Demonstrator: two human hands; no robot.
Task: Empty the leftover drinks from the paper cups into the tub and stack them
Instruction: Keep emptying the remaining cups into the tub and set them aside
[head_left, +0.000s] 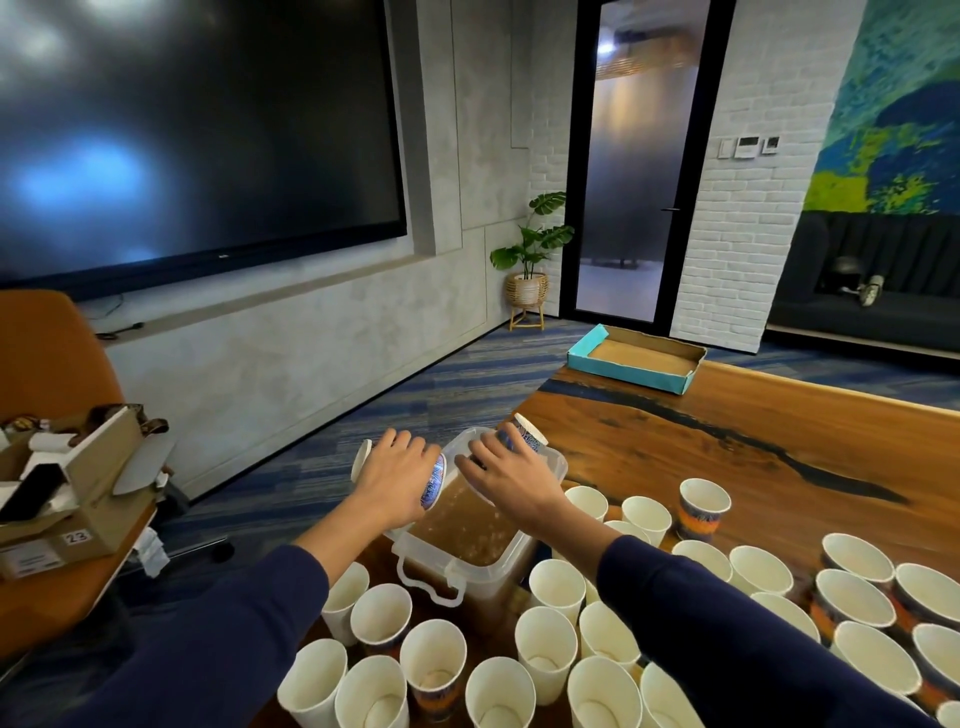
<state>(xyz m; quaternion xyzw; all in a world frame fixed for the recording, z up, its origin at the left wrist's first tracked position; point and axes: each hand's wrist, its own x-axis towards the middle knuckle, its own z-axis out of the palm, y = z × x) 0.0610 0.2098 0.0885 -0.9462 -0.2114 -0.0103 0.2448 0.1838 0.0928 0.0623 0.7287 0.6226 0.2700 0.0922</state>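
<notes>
Two hands: both over tub, each gripping one cup
left hand (396, 470): wraps left cup (434, 483), tipped, mouth toward tub
right hand (506, 478): wraps right cup (522, 434), tipped at tub's far rim
tub (457, 569): clear, brown liquid inside, at table (727, 431) edge, 12 o'clock from the cup cluster
cups (436, 670): many upright, ringing tub from 3 to 8 o'clock
tray (636, 358): teal, far end, 1 o'clock

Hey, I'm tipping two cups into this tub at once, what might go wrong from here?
The tub already holds plenty of brown liquid, so more pouring may splash over its rim. The left hand holds its cup near the tub's edge, so drips might miss. Your sleeves hang just above upright cups and may topple them.
</notes>
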